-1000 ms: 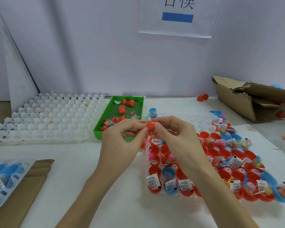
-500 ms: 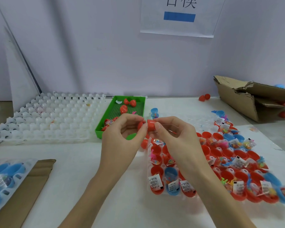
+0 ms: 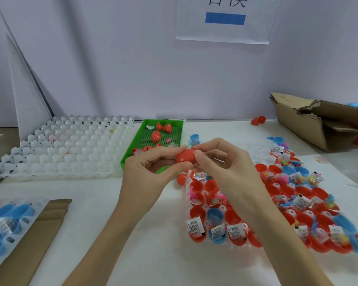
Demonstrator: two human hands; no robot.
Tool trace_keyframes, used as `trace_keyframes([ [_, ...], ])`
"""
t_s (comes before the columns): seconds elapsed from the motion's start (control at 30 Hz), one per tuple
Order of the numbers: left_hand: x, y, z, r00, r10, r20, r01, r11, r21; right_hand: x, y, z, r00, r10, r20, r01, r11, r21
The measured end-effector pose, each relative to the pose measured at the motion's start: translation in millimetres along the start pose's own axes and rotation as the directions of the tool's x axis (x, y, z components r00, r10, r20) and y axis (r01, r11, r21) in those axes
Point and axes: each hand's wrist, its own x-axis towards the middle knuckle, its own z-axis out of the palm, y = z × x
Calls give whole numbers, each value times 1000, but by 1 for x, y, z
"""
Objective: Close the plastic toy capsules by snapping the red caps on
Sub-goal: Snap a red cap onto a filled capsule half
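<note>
Both hands meet above the middle of the white table (image 3: pixel 153 234), pinching one red capsule (image 3: pixel 185 156) between them. The left hand (image 3: pixel 147 178) holds its left end with thumb and curled fingers; the right hand (image 3: pixel 225 168) holds the right end, thumb tip pressed on the shell. The capsule's two halves sit together with a seam line showing across its middle.

At 6 o'clock from the capsule, just beneath the hands, a loose red capsule half (image 3: pixel 181 178) lies at the edge of a clear tray of open red and blue capsules (image 3: pixel 287 203), which spreads toward 4 o'clock; many cups hold small toy packets and printed labels. At 11 o'clock sits a green tray (image 3: pixel 136 145) holding a few red pieces. At 9 o'clock lies a white moulded tray (image 3: pixel 60 149). At 8 o'clock, near the table's edge, another tray of blue capsule halves (image 3: pixel 6 223) rests on brown cardboard (image 3: pixel 37 234). A torn cardboard box (image 3: pixel 318 122) lies at 2 o'clock.
</note>
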Motion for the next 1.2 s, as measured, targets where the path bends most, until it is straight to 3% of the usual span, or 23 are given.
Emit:
trace_keyframes([
  [0.1,-1,-2,0,1000,23,-10,-23,1000,12,0,1,-2,998,39,40,-40,999,23],
  [0.2,-1,-1,2,999,49,-14,-49,999,19,2,2,-5,985,119,126,-139,976,168],
  [0.43,1,-3,-2,994,108,36,-110,992,63,4,0,-8,930,165,328,-320,802,505],
  [0.73,1,-4,-7,994,53,92,-56,998,29,4,-4,-8,799,233,554,-569,589,574],
  [0.83,2,-3,-6,987,72,143,-79,996,47,4,-4,-6,813,235,532,-566,530,632],
  [1.0,-1,-2,2,984,40,174,-47,998,33,2,-3,11,852,210,479,-512,526,679],
  [1.2,-1,-3,5,991,76,106,-84,994,66,0,5,24,856,213,472,-517,382,766],
])
